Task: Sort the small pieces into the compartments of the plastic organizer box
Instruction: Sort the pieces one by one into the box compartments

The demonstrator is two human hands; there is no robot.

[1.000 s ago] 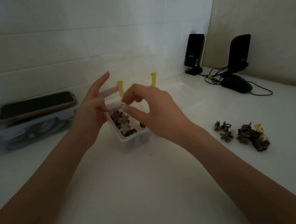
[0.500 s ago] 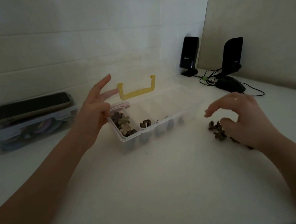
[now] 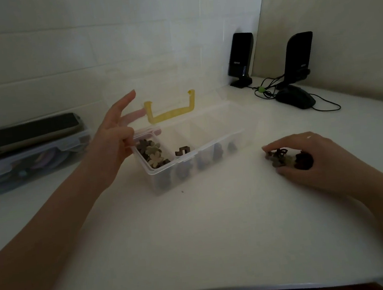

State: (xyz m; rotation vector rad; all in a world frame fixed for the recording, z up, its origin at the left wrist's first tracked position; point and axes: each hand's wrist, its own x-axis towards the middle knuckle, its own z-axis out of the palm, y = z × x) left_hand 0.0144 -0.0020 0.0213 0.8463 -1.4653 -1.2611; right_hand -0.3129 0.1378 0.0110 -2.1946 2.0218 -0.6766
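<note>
Bare forearms, no sleeves visible

My white table carries a clear organizer box at its middle, a loose pile of small pieces toward the right edge, a second plastic case at the left edge, and two black speakers and a mouse in the far right corner.
</note>
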